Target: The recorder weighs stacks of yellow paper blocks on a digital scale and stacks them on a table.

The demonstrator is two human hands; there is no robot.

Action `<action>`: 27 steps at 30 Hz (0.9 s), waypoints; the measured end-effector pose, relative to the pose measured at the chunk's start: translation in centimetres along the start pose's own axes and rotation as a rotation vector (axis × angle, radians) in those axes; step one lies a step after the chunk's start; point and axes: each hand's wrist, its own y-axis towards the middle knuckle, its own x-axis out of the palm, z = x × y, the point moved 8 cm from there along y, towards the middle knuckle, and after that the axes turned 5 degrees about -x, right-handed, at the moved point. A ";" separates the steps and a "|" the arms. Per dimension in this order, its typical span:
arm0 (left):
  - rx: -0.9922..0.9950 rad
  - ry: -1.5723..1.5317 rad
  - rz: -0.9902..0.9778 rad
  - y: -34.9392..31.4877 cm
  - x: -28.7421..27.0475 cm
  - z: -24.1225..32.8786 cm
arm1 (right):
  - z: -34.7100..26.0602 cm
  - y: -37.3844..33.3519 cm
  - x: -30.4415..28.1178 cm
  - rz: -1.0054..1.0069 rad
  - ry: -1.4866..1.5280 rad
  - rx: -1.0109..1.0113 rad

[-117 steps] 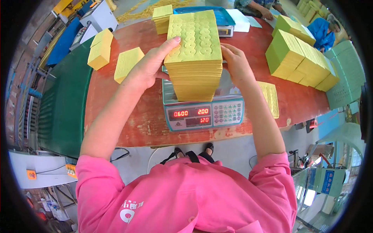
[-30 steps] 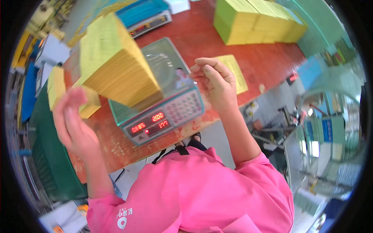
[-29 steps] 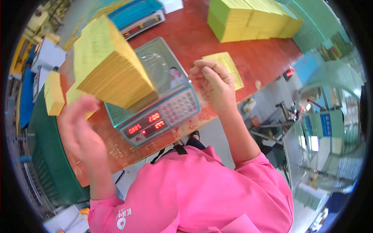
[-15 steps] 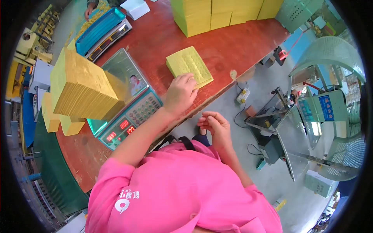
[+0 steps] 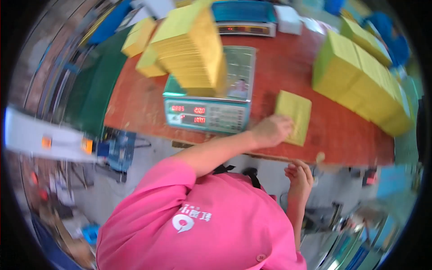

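A low stack of yellow paper sheets (image 5: 298, 114) lies flat near the red table's front edge. My left hand (image 5: 273, 130) rests on the left side of this stack, its fingers bent and closed against the paper; blur hides the fingertips. In front of the table edge hangs my right hand (image 5: 300, 177), fingers curled in and nothing visible in them. Left of the low stack stands a digital scale (image 5: 229, 114) with red lit digits. A tall pile of yellow paper (image 5: 193, 49) leans a little on its plate.
Long rows of yellow paper blocks (image 5: 348, 78) stand at the right of the red table (image 5: 288, 56). Smaller yellow blocks (image 5: 138, 37) sit at the far left, beside a green surface (image 5: 96, 81). A second scale with a blue tray (image 5: 243, 15) is at the back.
The view has turned to the left, so the scale now sits near the middle and the paper rows at the right. My left hand still touches the low paper stack.
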 end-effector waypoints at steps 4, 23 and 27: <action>0.060 0.160 0.146 -1.2 0.0 0.3 | -1.4 1.5 5.1 -0.155 -0.030 -0.025; 0.129 -0.144 0.128 -7.8 -5.6 4.4 | 1.2 1.7 4.7 -0.081 -0.196 0.090; -0.581 -0.470 0.346 -10.4 -9.3 -2.5 | -3.5 0.8 11.0 -0.137 -0.298 -0.111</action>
